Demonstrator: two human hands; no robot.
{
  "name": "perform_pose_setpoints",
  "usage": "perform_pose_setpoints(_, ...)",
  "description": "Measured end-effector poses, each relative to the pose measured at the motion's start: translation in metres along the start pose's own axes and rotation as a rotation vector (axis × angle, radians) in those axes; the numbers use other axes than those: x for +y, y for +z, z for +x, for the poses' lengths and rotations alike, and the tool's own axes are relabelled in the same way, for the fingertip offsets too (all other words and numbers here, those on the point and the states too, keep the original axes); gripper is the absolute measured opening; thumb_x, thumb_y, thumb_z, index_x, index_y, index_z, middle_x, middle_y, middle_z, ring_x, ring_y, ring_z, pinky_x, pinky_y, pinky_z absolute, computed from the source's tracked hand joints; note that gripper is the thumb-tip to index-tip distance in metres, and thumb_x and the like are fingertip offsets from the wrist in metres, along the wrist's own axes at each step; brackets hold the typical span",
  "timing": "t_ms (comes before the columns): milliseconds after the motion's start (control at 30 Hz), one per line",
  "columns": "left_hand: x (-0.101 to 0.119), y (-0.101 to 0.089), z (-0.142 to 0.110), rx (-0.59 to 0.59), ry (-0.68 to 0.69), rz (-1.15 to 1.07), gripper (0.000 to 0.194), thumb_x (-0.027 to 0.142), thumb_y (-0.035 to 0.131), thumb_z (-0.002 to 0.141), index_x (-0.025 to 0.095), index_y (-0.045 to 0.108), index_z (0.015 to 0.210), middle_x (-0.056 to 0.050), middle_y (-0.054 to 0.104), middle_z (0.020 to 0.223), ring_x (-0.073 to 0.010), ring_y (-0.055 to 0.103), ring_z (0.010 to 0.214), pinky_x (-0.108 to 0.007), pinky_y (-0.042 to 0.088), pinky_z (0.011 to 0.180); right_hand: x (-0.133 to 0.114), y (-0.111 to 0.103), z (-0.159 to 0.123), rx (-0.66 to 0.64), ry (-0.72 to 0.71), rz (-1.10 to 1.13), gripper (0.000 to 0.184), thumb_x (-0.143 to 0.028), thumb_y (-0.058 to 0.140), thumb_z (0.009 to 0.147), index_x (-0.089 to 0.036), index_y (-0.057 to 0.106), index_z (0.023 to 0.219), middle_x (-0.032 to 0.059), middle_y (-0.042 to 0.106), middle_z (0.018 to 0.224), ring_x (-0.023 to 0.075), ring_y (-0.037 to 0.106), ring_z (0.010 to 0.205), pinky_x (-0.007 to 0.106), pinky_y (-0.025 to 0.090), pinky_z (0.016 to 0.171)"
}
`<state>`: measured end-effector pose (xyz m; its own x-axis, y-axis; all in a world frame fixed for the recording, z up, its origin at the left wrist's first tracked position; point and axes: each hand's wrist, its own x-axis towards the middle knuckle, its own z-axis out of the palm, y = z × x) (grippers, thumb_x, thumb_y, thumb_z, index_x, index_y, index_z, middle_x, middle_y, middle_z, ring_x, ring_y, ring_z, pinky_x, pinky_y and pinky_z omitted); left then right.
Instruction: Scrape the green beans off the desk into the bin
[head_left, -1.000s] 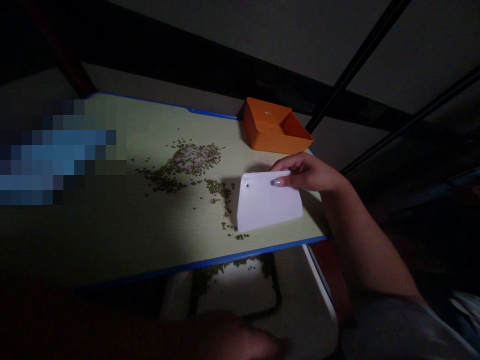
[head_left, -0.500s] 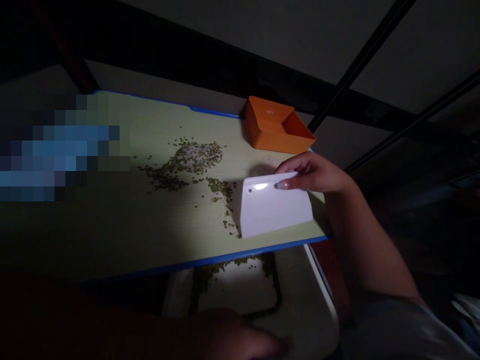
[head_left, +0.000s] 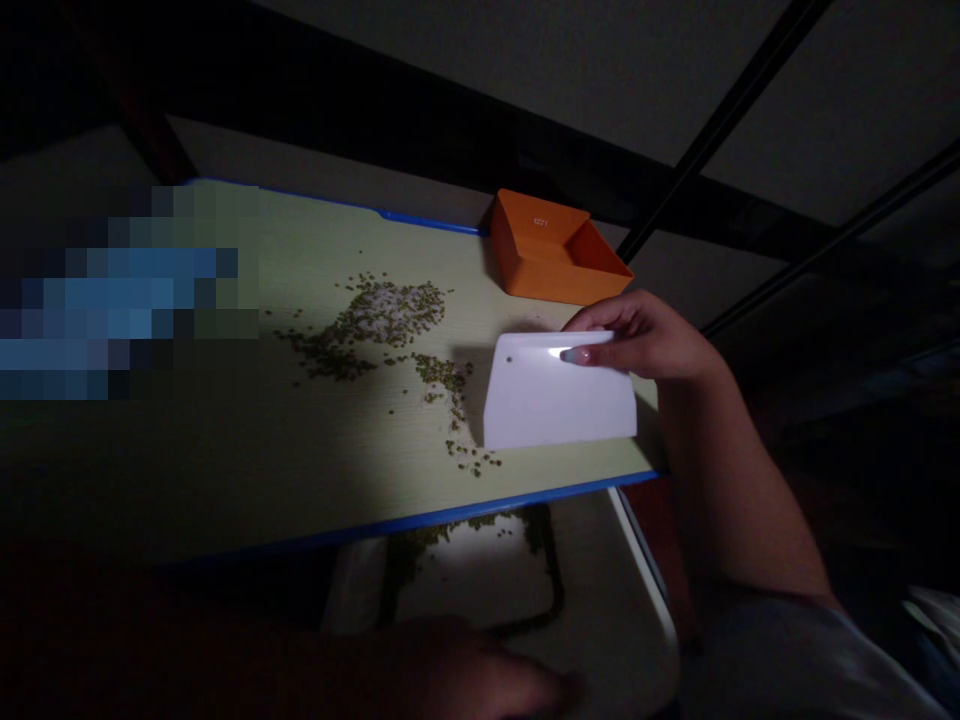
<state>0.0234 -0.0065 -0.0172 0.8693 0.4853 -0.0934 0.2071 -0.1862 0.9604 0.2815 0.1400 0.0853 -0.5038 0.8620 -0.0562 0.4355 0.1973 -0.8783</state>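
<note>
My right hand (head_left: 637, 335) pinches a white plastic dough scraper (head_left: 559, 395) by its upper edge, the thumb lying along its near face. Just left of the scraper, a thin trail of small green beans (head_left: 442, 372) lies on the pale yellow-green tabletop (head_left: 330, 470). Farther left is a larger heap of green beans mixed with white grains (head_left: 390, 310). In deep shadow at the bottom, my left hand (head_left: 495, 680) is over the near part of a white tray (head_left: 652, 590); its fingers are too dark to make out. More green beans line the tray's inside.
An orange open box (head_left: 555, 250) stands at the table's far right corner. A blue edge strip (head_left: 525, 497) runs along the table's near side, above the tray. Dark panels rise behind the table. A blurred, pixelated patch covers the left side.
My right hand has moved the scraper slightly up and right, away from the table's near edge. A few beans by its lower left corner now show. My left hand looks nearly still.
</note>
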Motion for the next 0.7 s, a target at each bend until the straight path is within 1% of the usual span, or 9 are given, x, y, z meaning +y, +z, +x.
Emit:
perform_pose_setpoints(133,0.014,-0.007,0.006,0.002,0.01,-0.006,0.043,0.058,0.051,0.091,0.034,0.064,0.125,-0.002,0.072,0.102,-0.0254,0.063,0.107,-0.035,0.047,0.091,0.0,-0.002,-0.001,0.025,0.006,0.017,0.021,-0.033,0.08,0.072,-0.016,0.071,0.081,-0.0024,0.063,0.063,0.0057,0.05,0.05,0.02,0.037,0.045)
perform_pose_setpoints(200,0.013,-0.007,0.006,0.002,0.013,-0.003,0.043,0.057,0.052,0.091,0.034,0.064,0.125,-0.002,0.073,0.103,-0.0258,0.063,0.109,-0.034,0.047,0.092,0.001,-0.002,0.001,0.012,0.018,0.018,0.021,-0.032,0.08,0.072,-0.015,0.071,0.081,-0.0017,0.064,0.065,0.0065,0.053,0.053,0.02,0.038,0.046)
perform_pose_setpoints(300,0.004,-0.004,0.004,-0.001,0.022,0.009,0.04,0.053,0.055,0.092,0.035,0.064,0.126,-0.002,0.073,0.103,-0.0258,0.064,0.108,-0.034,0.048,0.092,0.004,-0.001,0.004,-0.021,0.035,0.014,0.023,-0.032,0.08,0.072,-0.014,0.071,0.082,-0.0006,0.066,0.068,0.0075,0.055,0.057,0.019,0.041,0.05)
perform_pose_setpoints(400,-0.004,-0.002,-0.002,-0.091,-0.023,0.063,0.037,0.044,0.063,0.09,0.037,0.064,0.126,-0.002,0.074,0.101,-0.0264,0.069,0.098,-0.034,0.051,0.086,0.006,-0.001,0.006,-0.066,0.052,-0.002,0.024,-0.034,0.079,0.073,-0.014,0.07,0.083,0.0001,0.066,0.07,0.0083,0.056,0.06,0.02,0.044,0.054)
perform_pose_setpoints(433,-0.004,-0.003,-0.003,-0.14,-0.052,0.091,0.038,0.04,0.068,0.087,0.039,0.065,0.125,-0.002,0.075,0.1,-0.0277,0.07,0.093,-0.036,0.053,0.081,0.006,-0.001,0.006,-0.079,0.05,-0.011,0.024,-0.035,0.079,0.074,-0.014,0.07,0.082,0.0,0.065,0.07,0.0082,0.056,0.061,0.02,0.044,0.054)
perform_pose_setpoints(500,-0.001,-0.005,-0.007,-0.18,-0.106,0.14,0.041,0.034,0.071,0.085,0.043,0.063,0.124,-0.002,0.074,0.104,-0.0297,0.071,0.089,-0.038,0.055,0.077,0.007,-0.001,0.006,-0.102,0.032,-0.026,0.025,-0.035,0.079,0.074,-0.013,0.069,0.081,-0.0004,0.064,0.07,0.0079,0.055,0.061,0.019,0.043,0.054)
perform_pose_setpoints(600,0.006,-0.009,-0.008,-0.188,-0.153,0.133,0.039,0.035,0.064,0.091,0.044,0.059,0.129,-0.002,0.069,0.118,-0.0293,0.068,0.103,-0.04,0.053,0.089,0.008,-0.002,0.006,-0.14,0.028,-0.02,0.024,-0.034,0.078,0.075,-0.013,0.068,0.081,-0.0009,0.063,0.071,0.0076,0.055,0.063,0.019,0.042,0.055)
perform_pose_setpoints(667,0.007,-0.009,-0.007,-0.253,-0.175,0.142,0.036,0.039,0.063,0.092,0.042,0.061,0.127,-0.003,0.071,0.114,-0.0311,0.069,0.099,-0.043,0.053,0.087,0.008,-0.003,0.006,-0.169,0.046,-0.011,0.022,-0.033,0.077,0.076,-0.014,0.067,0.082,-0.0015,0.063,0.07,0.0074,0.054,0.063,0.019,0.042,0.055)
perform_pose_setpoints(700,0.006,-0.008,-0.006,-0.223,-0.15,0.192,0.032,0.04,0.059,0.095,0.04,0.063,0.126,-0.005,0.073,0.107,-0.0321,0.071,0.093,-0.045,0.055,0.081,0.008,-0.003,0.006,-0.18,0.051,-0.01,0.022,-0.032,0.077,0.076,-0.014,0.067,0.082,-0.0018,0.062,0.07,0.0072,0.054,0.062,0.019,0.042,0.055)
